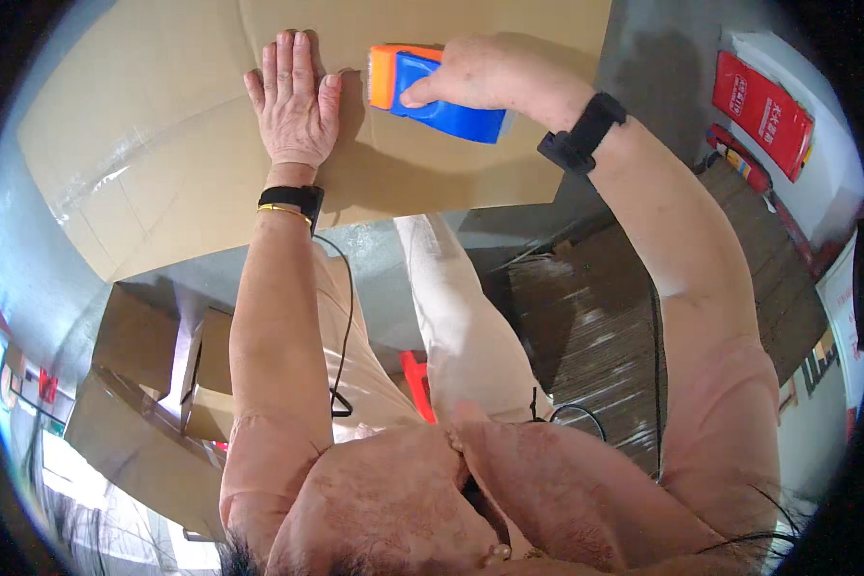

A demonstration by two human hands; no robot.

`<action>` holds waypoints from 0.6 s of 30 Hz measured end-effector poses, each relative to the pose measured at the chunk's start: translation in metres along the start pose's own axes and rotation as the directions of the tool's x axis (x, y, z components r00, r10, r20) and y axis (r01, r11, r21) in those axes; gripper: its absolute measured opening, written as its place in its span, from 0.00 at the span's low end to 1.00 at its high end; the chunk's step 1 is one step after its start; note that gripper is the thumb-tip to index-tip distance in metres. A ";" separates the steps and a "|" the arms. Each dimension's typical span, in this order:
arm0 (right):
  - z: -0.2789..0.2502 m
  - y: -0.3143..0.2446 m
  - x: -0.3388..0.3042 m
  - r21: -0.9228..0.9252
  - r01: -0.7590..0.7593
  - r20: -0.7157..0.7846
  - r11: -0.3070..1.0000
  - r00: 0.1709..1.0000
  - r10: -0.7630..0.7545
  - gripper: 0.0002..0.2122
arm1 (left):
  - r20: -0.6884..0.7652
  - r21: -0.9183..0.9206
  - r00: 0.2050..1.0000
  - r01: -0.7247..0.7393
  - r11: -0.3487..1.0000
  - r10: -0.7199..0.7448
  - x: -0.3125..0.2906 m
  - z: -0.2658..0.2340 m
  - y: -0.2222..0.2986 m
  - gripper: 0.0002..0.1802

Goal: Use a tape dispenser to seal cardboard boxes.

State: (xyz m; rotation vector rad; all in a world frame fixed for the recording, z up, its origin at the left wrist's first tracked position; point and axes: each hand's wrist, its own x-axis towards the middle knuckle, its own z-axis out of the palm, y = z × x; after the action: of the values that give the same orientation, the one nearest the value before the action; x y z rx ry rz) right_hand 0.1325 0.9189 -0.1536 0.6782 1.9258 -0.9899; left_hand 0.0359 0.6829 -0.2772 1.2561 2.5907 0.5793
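Observation:
A large brown cardboard box (182,144) fills the upper part of the head view. My left hand (295,101) lies flat on its top, fingers together, pressing down beside the centre seam. My right hand (485,72) grips a blue tape dispenser (442,96) with an orange front, held against the box top just right of my left hand. Both wrists wear black bands.
Smaller open cardboard boxes (163,374) stand on the floor at the lower left. A stack of flattened dark cardboard sheets (605,326) lies to the right. A red packet (763,110) sits at the upper right. A red object (416,384) shows between my legs.

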 end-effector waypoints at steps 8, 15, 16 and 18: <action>-0.039 0.147 -0.074 -0.061 -0.227 0.032 0.972 0.973 0.229 0.30 | 0.003 0.011 1.000 -0.009 1.000 0.008 0.000 -0.001 -0.009 0.42; -0.068 0.232 -0.141 -0.071 -0.385 -0.095 0.920 0.921 0.378 0.32 | -0.022 -0.010 0.999 -0.024 1.000 0.024 0.003 -0.002 -0.007 0.42; -0.070 0.226 -0.137 -0.035 -0.405 -0.048 0.914 0.914 0.403 0.33 | -0.026 -0.020 0.999 -0.025 0.999 0.025 0.002 -0.001 -0.008 0.42; -0.076 0.227 -0.136 -0.051 -0.396 -0.070 0.917 0.917 0.393 0.33 | -0.027 -0.015 0.999 -0.037 0.999 0.037 0.001 0.004 -0.007 0.42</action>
State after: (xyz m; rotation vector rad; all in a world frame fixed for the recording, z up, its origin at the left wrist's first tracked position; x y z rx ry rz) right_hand 0.3370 1.0945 -0.0971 1.0207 1.7644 -0.6571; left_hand 0.0315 0.6808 -0.2839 1.3029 2.5846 0.6267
